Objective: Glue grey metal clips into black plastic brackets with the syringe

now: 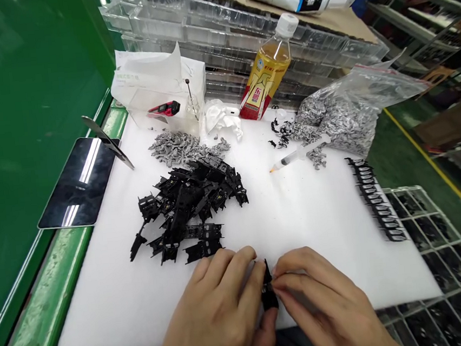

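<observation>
My left hand (223,309) and my right hand (325,305) meet at the near edge of the white foam mat (309,225). Both pinch one small black plastic part (268,291) between their fingertips. A heap of the same black parts (192,204) lies on the mat just beyond my left hand. Behind that heap sits a small pile of grey metal clips (179,145). A syringe (300,154) with an orange tip lies right of centre.
A row of finished black parts (375,197) lines the mat's right edge above a clear compartment tray (435,262). A plastic bag of metal clips (351,112), a drink bottle (268,74), a tissue pack (156,77), stacked clear trays (208,23) and a dark phone (78,182) surround the mat.
</observation>
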The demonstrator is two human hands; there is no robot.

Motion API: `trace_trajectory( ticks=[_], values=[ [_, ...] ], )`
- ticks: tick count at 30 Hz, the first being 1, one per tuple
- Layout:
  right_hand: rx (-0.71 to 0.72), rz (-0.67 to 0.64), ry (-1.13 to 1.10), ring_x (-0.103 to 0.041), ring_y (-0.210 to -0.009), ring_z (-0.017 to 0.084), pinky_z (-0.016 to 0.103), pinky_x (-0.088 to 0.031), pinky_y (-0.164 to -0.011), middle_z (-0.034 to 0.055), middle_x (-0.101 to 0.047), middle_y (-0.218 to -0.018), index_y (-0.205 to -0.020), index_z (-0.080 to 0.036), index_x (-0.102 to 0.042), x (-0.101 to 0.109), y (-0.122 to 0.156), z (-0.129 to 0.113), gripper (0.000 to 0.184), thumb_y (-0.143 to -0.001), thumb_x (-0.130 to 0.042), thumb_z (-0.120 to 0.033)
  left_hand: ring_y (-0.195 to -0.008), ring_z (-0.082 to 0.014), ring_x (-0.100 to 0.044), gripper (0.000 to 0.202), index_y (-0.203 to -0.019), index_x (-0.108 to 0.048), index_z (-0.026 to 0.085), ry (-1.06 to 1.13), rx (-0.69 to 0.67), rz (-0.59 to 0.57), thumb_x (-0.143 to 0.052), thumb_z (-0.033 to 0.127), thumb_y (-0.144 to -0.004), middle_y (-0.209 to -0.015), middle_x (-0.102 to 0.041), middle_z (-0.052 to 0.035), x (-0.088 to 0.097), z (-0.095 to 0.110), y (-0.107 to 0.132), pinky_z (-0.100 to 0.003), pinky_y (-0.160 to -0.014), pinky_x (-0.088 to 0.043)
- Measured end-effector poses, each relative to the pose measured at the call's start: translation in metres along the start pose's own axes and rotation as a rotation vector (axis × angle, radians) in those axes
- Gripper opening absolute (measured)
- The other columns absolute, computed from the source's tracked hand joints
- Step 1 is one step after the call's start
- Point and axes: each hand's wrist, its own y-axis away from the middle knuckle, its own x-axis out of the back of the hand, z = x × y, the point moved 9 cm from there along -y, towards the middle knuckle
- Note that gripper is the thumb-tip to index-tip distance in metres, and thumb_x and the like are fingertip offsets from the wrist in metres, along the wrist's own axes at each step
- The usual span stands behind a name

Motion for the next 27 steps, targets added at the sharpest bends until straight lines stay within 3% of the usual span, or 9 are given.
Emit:
trace_trajectory(
  ticks=[8,12,15,19,22,27],
  values=[
    [-0.040,0.031,0.007,-0.068,-0.099,0.017,0.029,-0.063,-0.081,0.0068,-0.069,-0.105,-0.110,-0.021,-0.064,-0.005,0.007,0.002,0.022,-0.099,-0.061,-0.003,-0.107,-0.0291,-0.059,0.037,-0.133,-0.066,0.013,0.006,0.002,-0.010,-0.062,0.025,-0.098,-0.132,-0.067,-0.0123,-0.002,-0.001,-0.001,-0.044,-0.085,-0.052],
    [-0.109,0.067,-0.025,-0.069,-0.108,0.017,0.028,-0.062,-0.091,0.0070,-0.068,-0.115,-0.112,-0.024,-0.064,0.001,0.016,0.015,0.020,-0.099,-0.065,-0.008,-0.105,-0.0286,-0.059,0.039,-0.135,-0.065,0.014,0.036,0.004,-0.013,-0.062,0.025,-0.097,-0.132,-0.065,-0.0133,0.000,-0.003,0.000,-0.044,-0.084,-0.053],
    [-0.124,0.063,-0.100,-0.066,-0.123,0.020,0.033,-0.059,-0.106,0.0087,-0.068,-0.130,-0.127,-0.026,-0.062,0.011,0.015,0.025,0.033,-0.098,-0.065,-0.011,-0.103,-0.0272,-0.060,0.046,-0.142,-0.061,0.016,0.077,-0.016,-0.024,-0.061,0.022,-0.096,-0.131,-0.065,-0.0139,0.003,-0.002,-0.001,-0.043,-0.082,-0.054],
    [-0.019,-0.120,-0.047,-0.056,-0.141,0.024,0.043,-0.054,-0.117,0.0089,-0.067,-0.143,-0.153,-0.027,-0.048,0.006,0.003,0.023,0.058,-0.099,-0.059,-0.008,-0.106,-0.0269,-0.061,0.059,-0.155,-0.050,0.016,0.123,-0.050,-0.068,-0.058,0.016,-0.096,-0.131,-0.067,-0.0136,0.005,0.001,-0.001,-0.043,-0.084,-0.054],
    [0.047,-0.160,0.028,-0.060,-0.135,0.023,0.043,-0.058,-0.112,0.0078,-0.071,-0.139,-0.157,-0.027,-0.045,0.005,-0.002,0.023,0.060,-0.100,-0.059,-0.010,-0.113,-0.0257,-0.060,0.063,-0.157,-0.044,0.012,0.175,-0.035,-0.084,-0.056,0.010,-0.096,-0.133,-0.069,-0.0130,0.006,-0.001,0.001,-0.041,-0.091,-0.054],
    [0.107,-0.096,0.086,-0.067,-0.113,0.021,0.039,-0.061,-0.097,0.0074,-0.076,-0.119,-0.144,-0.021,-0.055,0.011,0.003,0.022,0.048,-0.099,-0.066,-0.009,-0.115,-0.0247,-0.059,0.050,-0.147,-0.053,0.014,0.182,-0.049,0.012,-0.059,0.010,-0.098,-0.133,-0.067,-0.0115,0.013,-0.001,0.003,-0.041,-0.102,-0.051]
  ],
)
